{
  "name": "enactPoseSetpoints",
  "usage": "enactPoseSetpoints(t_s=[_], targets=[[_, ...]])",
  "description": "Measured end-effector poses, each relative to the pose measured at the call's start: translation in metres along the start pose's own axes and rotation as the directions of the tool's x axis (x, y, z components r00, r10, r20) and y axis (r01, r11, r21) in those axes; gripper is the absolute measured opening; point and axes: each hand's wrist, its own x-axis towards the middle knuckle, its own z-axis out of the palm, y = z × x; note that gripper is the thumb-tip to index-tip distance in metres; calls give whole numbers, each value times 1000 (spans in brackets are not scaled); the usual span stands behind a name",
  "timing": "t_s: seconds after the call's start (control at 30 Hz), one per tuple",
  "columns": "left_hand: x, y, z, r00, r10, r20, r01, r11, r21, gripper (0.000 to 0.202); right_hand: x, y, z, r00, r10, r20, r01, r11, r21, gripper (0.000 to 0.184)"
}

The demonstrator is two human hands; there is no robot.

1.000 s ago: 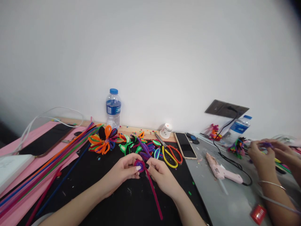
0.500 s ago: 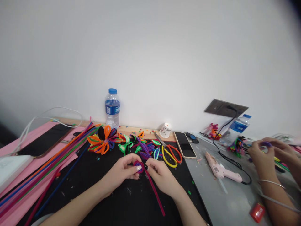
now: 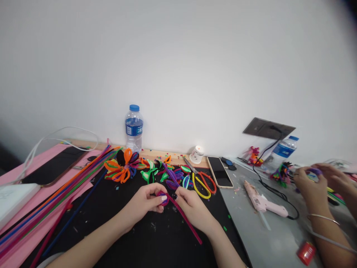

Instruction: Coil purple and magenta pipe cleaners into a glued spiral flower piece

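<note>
Between the thumb and fingers of my left hand [image 3: 149,203] is a small coil of magenta and purple pipe cleaner [image 3: 164,198]. A straight magenta pipe cleaner [image 3: 186,219] runs from the coil down to the right, under my right hand [image 3: 192,206]. My right thumb and fingers are closed on that strand close to the coil. Just behind my hands lie purple pipe cleaner loops [image 3: 172,176] and several green and white leaf shapes [image 3: 150,174]. An orange multicoloured pipe cleaner flower [image 3: 122,165] rests to their left.
Scissors [image 3: 205,184] with yellow and orange handles and a phone [image 3: 219,172] lie right of centre. A pink glue gun [image 3: 264,204] rests on the grey table. Long pipe cleaners [image 3: 64,190] spread at left. A bottle [image 3: 134,128] stands by the wall. A co-worker's hands [image 3: 315,182] work at right.
My right hand has shifted slightly right along the magenta strand, away from the coil. The strand's free end has swung to the right. My left hand still holds the coil.
</note>
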Motion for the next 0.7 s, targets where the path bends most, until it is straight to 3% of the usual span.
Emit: enactPoseSetpoints(t_s=[0.3,0.7], targets=[[1,-2,-1,1000,-5,-4,4,1000,-19,23,-2,-3,-8,991,-7,134,12,999,-39,22],[2,-6,-2,1000,6,13,-5,997,-73,21,-3,-8,-4,988,-15,157,21,999,-31,22]])
